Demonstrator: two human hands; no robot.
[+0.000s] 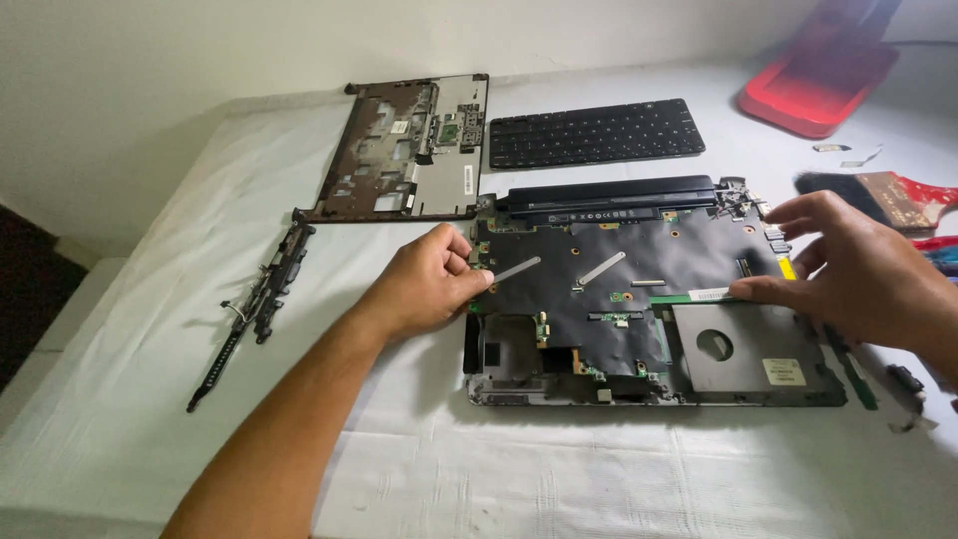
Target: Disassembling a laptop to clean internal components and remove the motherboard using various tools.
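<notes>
An opened laptop base lies on a white cloth, its black-shielded motherboard exposed and a long black battery along its far edge. My left hand grips the board's left edge, fingers curled on it. At the board's right side my right hand pinches a thin green strip between thumb and fingers. Two flat silver ribbon cables lie across the shield.
A removed palm-rest cover and a black keyboard lie at the back. A long black hinge strip rests at the left. A red lid and a brush sit at the far right.
</notes>
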